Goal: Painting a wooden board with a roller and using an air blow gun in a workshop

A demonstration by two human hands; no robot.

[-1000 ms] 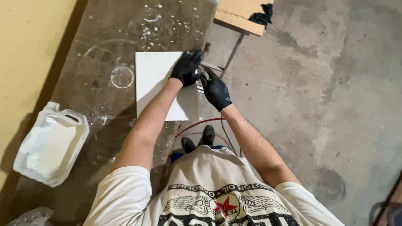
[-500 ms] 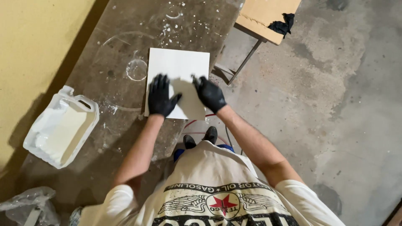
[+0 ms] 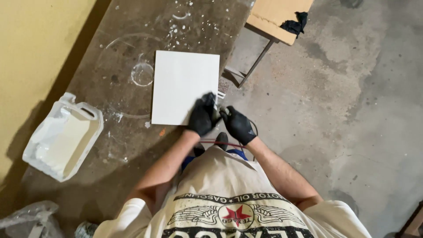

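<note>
Tile: a white square tile (image 3: 185, 87) lies flat on the dusty concrete floor (image 3: 335, 110), its near right corner under the hands.
Left hand: the black-gloved left hand (image 3: 202, 115) rests on that corner, fingers curled over the tile's right edge; its grip looks closed on the edge, though the glove hides the fingertips.
Right hand: the gloved right hand (image 3: 238, 125) sits just beside the left, off the tile, fingers bent around something small near the corner; I cannot tell what it is or how firmly it is held.
Surroundings: a white plastic jug (image 3: 64, 137) lies on its side to the left, well apart; a wooden bench (image 3: 275, 17) with a black rag (image 3: 295, 24) stands beyond the tile; a red cord (image 3: 222, 143) runs by the feet.
Risk, corner: lifting from one corner alone could likely crack or chip the tile against the floor.
Risk, slip: dust and white splatter could let gloved fingers slide off the smooth face.
Risk, footing: the cord near the shoes could snag a step.
</note>
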